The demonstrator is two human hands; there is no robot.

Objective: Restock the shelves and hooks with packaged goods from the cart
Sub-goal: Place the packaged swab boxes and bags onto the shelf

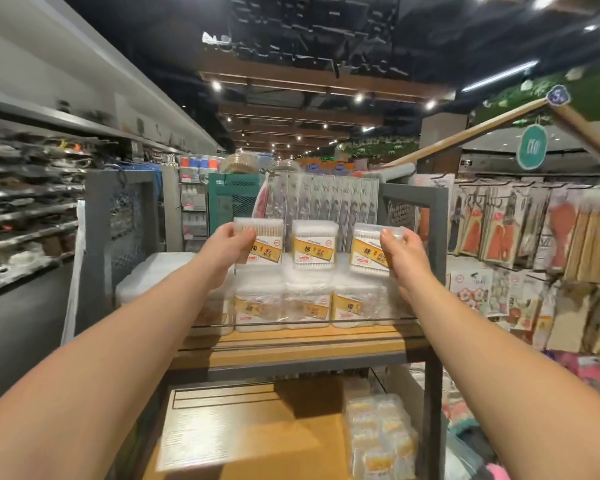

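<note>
1. Nearest, at 6 o'clock, the lower shelf [243, 431] of a grey-framed wooden unit shows a wide bare stretch of board on its left and centre. A stack of clear wrapped packs [378, 441] fills its 4 o'clock corner, close against the right upright.
2. Two bare forearms reach in from 7 and 5 o'clock, well apart, with open air between them over the upper shelf edge.
3. The upper shelf [291, 344] has a bare wooden strip along its front lip. Behind a thin rail stands a row of cotton swab boxes [307, 308], packed side by side, with larger clear tubs [160, 275] at 9 o'clock of them.
4. The left hand [227, 242] pinches a cotton swab box [262, 242] by its left edge, thumb in front and fingers curled behind, holding it upright above the row.
5. The right hand [400, 252] grips another swab box [368, 249] by its right edge, thumb on the top corner, the box tilted slightly.
6. Between the two, a middle swab box [314, 245] stands on top of the lower row, apart from both held boxes by narrow gaps.
7. Behind, at 12 o'clock, flat grey hanging packs [329, 202] line up in a tight row inside the frame.
8. At 3 o'clock, hooks carry hanging packaged goods [499, 230], crowding close to the right upright.
9. At 9 o'clock, blurred wall shelves [28, 202] run along an open aisle floor.
</note>
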